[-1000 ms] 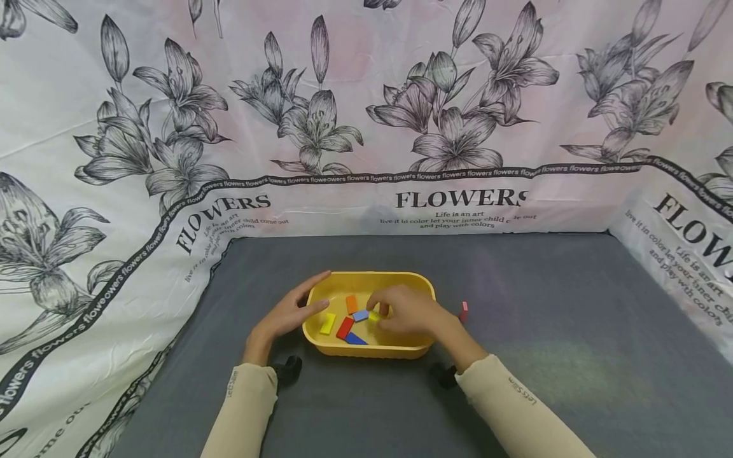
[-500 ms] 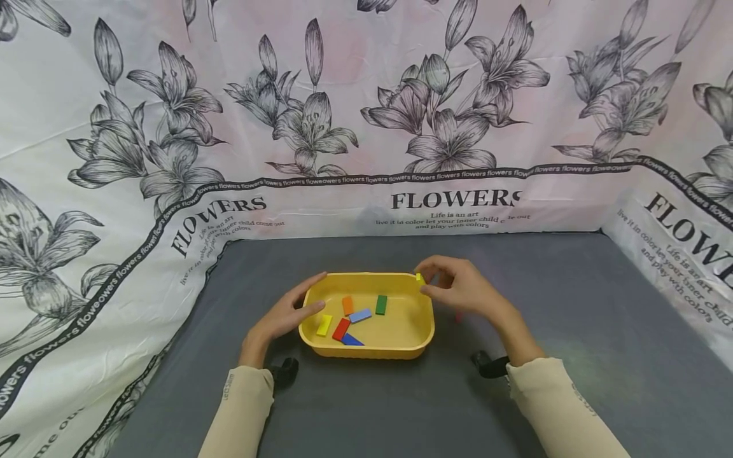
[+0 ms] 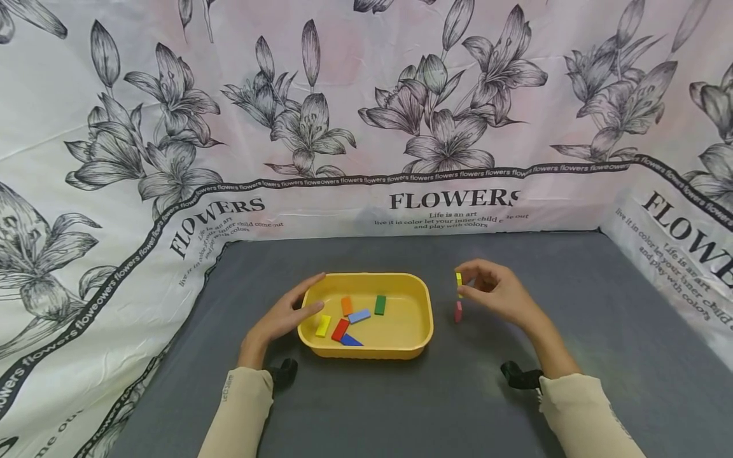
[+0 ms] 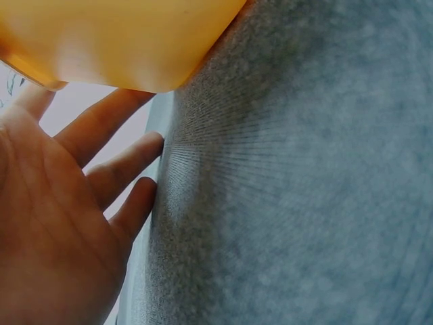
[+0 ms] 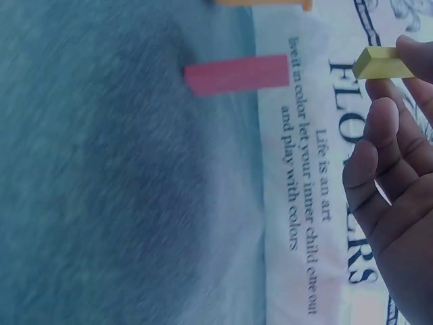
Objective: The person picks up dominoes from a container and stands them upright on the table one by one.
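A yellow plastic tray (image 3: 401, 340) stands on the grey table. My left hand (image 3: 284, 320) rests against its left end, thumb at the rim; in the left wrist view that hand's (image 4: 61, 217) fingers are fairly straight beside the tray wall (image 4: 122, 61). To the right of the tray, my right hand (image 3: 498, 294) pinches a small yellow block (image 3: 459, 284) between thumb and fingertips, holding it upright. Just below it a pinkish-red block (image 3: 458, 312) stands on end on the table. The right wrist view shows the yellow block (image 5: 382, 63) apart from the red block (image 5: 237, 74).
Inside the tray lie several loose blocks: orange (image 3: 347, 306), green (image 3: 380, 305), light blue (image 3: 359, 316), red (image 3: 340, 329), yellow (image 3: 323, 326) and dark blue (image 3: 351, 340). A flower-printed cloth (image 3: 332, 210) borders the table at the back and sides.
My right hand has lifted the yellow block out of the tray and carried it right, over the standing red block. The green block has come into sight. My left hand stays at the tray.
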`<state>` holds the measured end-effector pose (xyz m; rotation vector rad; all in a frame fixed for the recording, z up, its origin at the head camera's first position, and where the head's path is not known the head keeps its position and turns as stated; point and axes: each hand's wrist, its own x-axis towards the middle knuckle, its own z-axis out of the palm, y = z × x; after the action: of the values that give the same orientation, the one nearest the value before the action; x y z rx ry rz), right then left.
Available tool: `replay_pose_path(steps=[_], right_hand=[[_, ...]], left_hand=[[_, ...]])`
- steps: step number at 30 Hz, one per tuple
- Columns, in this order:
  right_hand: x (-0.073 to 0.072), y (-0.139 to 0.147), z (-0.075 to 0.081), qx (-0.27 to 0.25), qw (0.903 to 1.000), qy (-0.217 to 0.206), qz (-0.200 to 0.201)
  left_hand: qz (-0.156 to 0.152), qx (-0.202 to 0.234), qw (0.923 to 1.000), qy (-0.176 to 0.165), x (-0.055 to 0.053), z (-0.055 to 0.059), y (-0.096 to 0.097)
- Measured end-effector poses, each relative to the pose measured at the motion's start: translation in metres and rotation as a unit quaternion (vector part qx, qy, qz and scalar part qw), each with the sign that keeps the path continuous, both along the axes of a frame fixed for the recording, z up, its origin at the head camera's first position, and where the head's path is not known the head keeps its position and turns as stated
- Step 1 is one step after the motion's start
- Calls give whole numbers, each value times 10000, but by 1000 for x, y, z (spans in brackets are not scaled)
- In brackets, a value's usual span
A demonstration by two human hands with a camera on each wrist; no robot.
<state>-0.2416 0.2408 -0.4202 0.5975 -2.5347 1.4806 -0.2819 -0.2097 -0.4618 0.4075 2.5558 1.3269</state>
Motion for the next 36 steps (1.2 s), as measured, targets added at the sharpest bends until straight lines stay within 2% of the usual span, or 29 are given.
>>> replay_pose_path(steps=[4, 11, 18, 25, 36], right_hand=[[3, 9, -6, -25, 9999, -88, -77], [8, 21, -18, 259, 9987, -343, -270], [7, 29, -30, 562, 9959, -706, -41], [10, 29, -31, 729, 9936, -854, 91], [9, 27, -30, 712, 9922, -1007, 185]], left_hand=[[5, -3, 10000, 9, 0, 0, 0], [4, 25, 10000, -13, 0, -1, 1], [-20, 37, 10000, 24, 0, 0, 1], [-60, 20, 10000, 46, -1, -2, 0], [-67, 24, 10000, 34, -1, -3, -1]])
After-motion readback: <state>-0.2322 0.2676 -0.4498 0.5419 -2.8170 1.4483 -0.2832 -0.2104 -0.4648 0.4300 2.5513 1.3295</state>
